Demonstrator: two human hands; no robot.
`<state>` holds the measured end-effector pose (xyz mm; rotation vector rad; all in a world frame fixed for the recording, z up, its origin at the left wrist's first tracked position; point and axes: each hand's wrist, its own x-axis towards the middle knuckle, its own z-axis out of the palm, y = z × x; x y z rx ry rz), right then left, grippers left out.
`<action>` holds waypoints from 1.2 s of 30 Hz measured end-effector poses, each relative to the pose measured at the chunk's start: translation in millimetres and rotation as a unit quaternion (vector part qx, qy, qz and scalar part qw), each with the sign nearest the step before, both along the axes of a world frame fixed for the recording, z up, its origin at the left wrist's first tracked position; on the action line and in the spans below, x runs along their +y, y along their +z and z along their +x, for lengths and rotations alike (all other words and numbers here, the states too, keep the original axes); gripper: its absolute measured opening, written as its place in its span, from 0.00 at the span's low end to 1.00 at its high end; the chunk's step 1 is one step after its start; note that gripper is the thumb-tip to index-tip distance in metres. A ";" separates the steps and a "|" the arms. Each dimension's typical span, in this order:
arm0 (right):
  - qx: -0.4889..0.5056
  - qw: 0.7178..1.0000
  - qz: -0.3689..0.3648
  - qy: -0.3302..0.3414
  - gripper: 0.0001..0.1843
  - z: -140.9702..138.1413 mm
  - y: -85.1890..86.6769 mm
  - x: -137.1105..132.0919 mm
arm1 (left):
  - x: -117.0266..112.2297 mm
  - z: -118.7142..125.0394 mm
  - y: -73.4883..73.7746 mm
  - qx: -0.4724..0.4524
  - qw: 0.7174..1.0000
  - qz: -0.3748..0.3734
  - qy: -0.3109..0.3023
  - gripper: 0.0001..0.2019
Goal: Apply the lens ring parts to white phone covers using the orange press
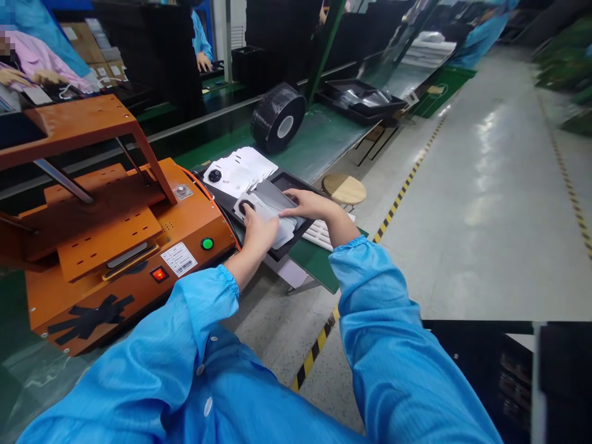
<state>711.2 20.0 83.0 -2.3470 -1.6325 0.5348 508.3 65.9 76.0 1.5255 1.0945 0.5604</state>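
Left hand (pixel 259 227) at the near left part of a black tray (pixel 296 180), on a loose batch of translucent phone back panels (pixel 285 233). Its thumb reaches the dark camera ring on one panel; the other fingers mostly hidden – can't tell if they grip. Right hand (pixel 308 205) comes in from the right over the same panels, thumb and forefinger parted, tips at the sheets; can't tell whether anything is pinched.

Panels lie inside the tray, overlapping, near side. Far left in the tray: a fanned stack of white phone back panels (pixel 245 169), black camera ring showing on the top one. White slotted piece (pixel 319 233) just beside the tray, near right, partly under the right arm.

Left of the tray, an orange press machine (pixel 203 216) – green button (pixel 206 244), lit red rocker switch (pixel 160 274), printed label (pixel 179 259), black tape strips (pixel 92 317) on the front. Beyond the tray, a big black roll (pixel 277 117) stands on the green bench (pixel 324 139); farther right, another black tray (pixel 393 106) with clear plastic in it. Round wooden stool (pixel 345 188) to the right, then yellow-black floor tape (pixel 402 194). Far left, a co-worker's pink sleeve (pixel 49 52).
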 end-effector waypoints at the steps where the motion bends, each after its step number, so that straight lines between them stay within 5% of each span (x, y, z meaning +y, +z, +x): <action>1: 0.005 1.000 0.008 0.000 0.44 1.5 -2.3 -0.4 | 0.1 -4.6 1.5 0.028 0.999 0.024 -0.028 0.45; 3: 0.009 1.000 0.022 -0.002 0.40 2.8 -5.9 -1.0 | 0.3 -14.8 4.6 0.067 0.994 0.051 -0.076 0.48; 5: 0.009 0.999 0.030 -0.003 0.36 2.7 -8.1 -0.8 | 2.9 -22.8 7.8 0.136 0.970 0.155 -0.129 0.48; 7: 0.007 0.999 0.033 -0.006 0.36 2.1 -9.1 -0.1 | 10.5 -24.4 11.3 0.216 0.897 0.331 -0.199 0.46; 9: 0.001 0.999 0.033 -0.005 0.37 1.7 -9.2 0.3 | 23.3 -18.7 14.5 0.268 0.786 0.480 -0.283 0.48; 12: -0.013 1.000 0.024 0.000 0.37 1.5 -8.0 -0.1 | 44.8 -5.0 15.7 0.308 0.702 0.526 -0.369 0.51; 23: -0.124 0.991 -0.032 -0.028 0.30 -29.2 0.1 11.3 | 58.8 -15.4 5.6 0.332 0.682 0.554 -0.344 0.22; 36: -0.153 0.987 -0.045 -0.034 0.34 -39.2 17.6 18.9 | 81.6 2.1 30.3 0.346 0.646 0.565 -0.378 0.25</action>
